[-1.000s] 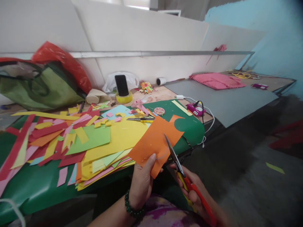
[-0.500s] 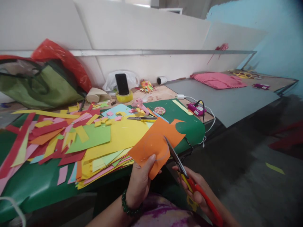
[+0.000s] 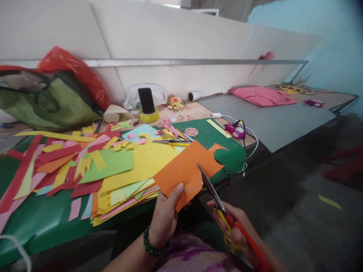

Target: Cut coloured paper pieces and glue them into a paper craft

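Note:
Between the thumb and fingers of my left hand (image 3: 167, 211) is a sheet of orange paper (image 3: 181, 166) with a pencilled circle on it. One curved piece is cut out of its right side. My right hand (image 3: 235, 223) grips scissors (image 3: 215, 198) with red and yellow handles. Their blades lie at the paper's cut, on the circle's right side, pointing up and left. How far apart the blades are is hard to see. Left of the paper, a stack of coloured sheets (image 3: 127, 189) lies on the green table cover (image 3: 56, 230).
Loose paper strips (image 3: 56, 155) cover the left of the table. Behind the orange paper lie a utility knife (image 3: 171, 142), a pink glue gun (image 3: 168, 126) and a round tin (image 3: 191, 132). A phone (image 3: 146, 101) leans on a tape roll (image 3: 149, 116). A purple power socket (image 3: 236, 130) stands right.
My left hand has shifted slightly down and left, turning the orange paper a little clockwise. The scissors stay in nearly the same place, still at the cut.

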A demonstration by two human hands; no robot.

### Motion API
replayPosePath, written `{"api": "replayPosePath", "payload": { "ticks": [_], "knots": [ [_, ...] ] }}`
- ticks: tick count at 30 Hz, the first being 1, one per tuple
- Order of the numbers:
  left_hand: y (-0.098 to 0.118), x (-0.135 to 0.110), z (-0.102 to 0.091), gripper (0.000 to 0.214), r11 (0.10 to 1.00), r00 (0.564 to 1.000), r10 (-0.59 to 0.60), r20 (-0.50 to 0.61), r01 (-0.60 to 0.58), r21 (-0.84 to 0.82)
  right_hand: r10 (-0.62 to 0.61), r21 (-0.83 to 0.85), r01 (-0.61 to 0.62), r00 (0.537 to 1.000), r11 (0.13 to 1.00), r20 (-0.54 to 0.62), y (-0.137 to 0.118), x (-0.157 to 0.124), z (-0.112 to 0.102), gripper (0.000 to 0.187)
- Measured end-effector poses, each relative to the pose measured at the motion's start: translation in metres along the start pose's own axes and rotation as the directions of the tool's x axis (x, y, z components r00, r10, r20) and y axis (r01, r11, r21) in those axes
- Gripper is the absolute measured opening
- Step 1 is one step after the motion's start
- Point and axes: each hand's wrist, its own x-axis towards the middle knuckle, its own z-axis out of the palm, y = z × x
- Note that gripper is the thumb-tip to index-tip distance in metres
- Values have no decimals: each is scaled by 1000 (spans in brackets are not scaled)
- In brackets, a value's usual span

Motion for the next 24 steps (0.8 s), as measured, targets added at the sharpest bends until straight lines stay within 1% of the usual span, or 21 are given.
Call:
{"api": "replayPosePath", "payload": {
  "ticks": [5,10,14,17,20,24],
  "knots": [
    [1,0,0,43,1000,1000,2,-13,-2,9,17,19,-17,1000,1000,17,-5,-1,3,100],
    [5,2,-1,41,999,999,41,-17,-40,32,19,34,-20,1000,999,21,5,-1,2,102],
    [10,4,-3,42,994,997,79,18,-81,80,37,16,-38,999,999,17,8,-4,2,101],
    [10,4,-4,39,988,994,100,37,-104,116,34,5,-34,999,999,9,1,-6,3,99],
    [8,3,-5,37,983,993,105,48,-111,144,48,4,-48,999,999,19,-12,-5,3,102],
    [6,1,-7,32,975,993,75,95,-93,201,67,30,-68,997,997,36,-28,-2,5,109]
  ]
}}
